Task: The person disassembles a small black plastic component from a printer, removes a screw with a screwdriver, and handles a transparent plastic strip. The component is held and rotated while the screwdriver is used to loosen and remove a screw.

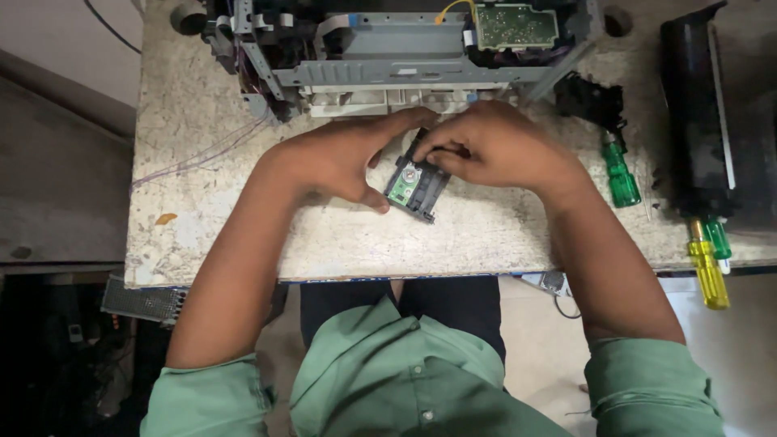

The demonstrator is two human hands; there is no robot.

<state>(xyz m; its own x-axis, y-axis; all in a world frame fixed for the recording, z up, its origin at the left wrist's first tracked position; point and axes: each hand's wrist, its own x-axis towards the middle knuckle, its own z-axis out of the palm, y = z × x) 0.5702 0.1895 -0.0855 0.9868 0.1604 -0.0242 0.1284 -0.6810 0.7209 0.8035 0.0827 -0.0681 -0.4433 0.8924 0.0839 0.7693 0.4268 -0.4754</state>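
Green-sleeved forearms lead to my left hand [336, 162] pinching the near corner of a small black module with a green circuit board [414, 184] while my right hand [494, 146] grips its far end, and it seems light, stiff, fragile, best held by its plastic edges, on the worktable [202, 218].

The small black plastic module [417, 184] carried a green circuit board with a matt face and a shiny metal disc in its middle. The pale speckled stone-like worktop [486, 231] looked rough and dull, chipped along its edge. The large dismantled machine [405, 57] showed a grey matt sheet-metal frame and white plastic parts. The green screwdriver handle [621, 176] and the yellow screwdriver handle [708, 273] were of translucent glossy plastic. The long black cartridge [698, 113] had a glossy plastic shell. The green shirt sleeves [651, 388] were of soft matt cloth.
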